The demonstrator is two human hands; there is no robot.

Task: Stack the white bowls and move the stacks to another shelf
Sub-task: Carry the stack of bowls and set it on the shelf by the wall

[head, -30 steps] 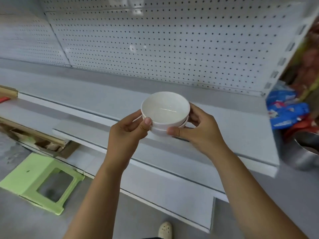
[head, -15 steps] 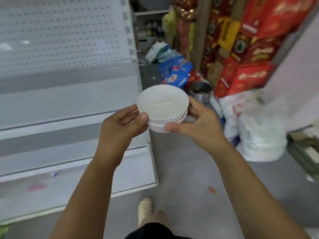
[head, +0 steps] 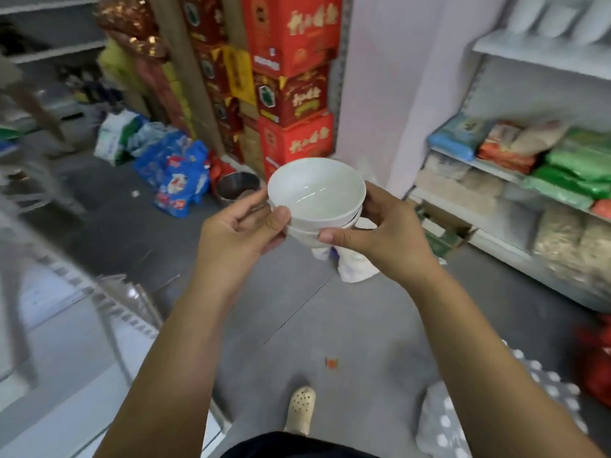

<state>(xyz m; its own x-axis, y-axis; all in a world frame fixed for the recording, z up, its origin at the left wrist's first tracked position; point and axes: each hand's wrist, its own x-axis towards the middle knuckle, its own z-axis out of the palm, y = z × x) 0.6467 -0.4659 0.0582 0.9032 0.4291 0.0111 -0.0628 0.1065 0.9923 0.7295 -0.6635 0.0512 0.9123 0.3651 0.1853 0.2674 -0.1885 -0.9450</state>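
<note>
Two white bowls (head: 315, 193), nested one in the other, held up in both hands over the grey floor, sitting just in front of the red cartons (head: 294, 94) from this angle. Left hand (head: 238, 236) has its thumb pressed on the side under the top rim, fingers curled round behind. Right hand (head: 386, 236) grips the opposite side, thumb on the lower bowl. Steel pot (head: 236, 188) and blue bags (head: 178, 180) are on the floor left of the cartons, white shelf unit (head: 535, 56) with bagged goods off to their right
</note>
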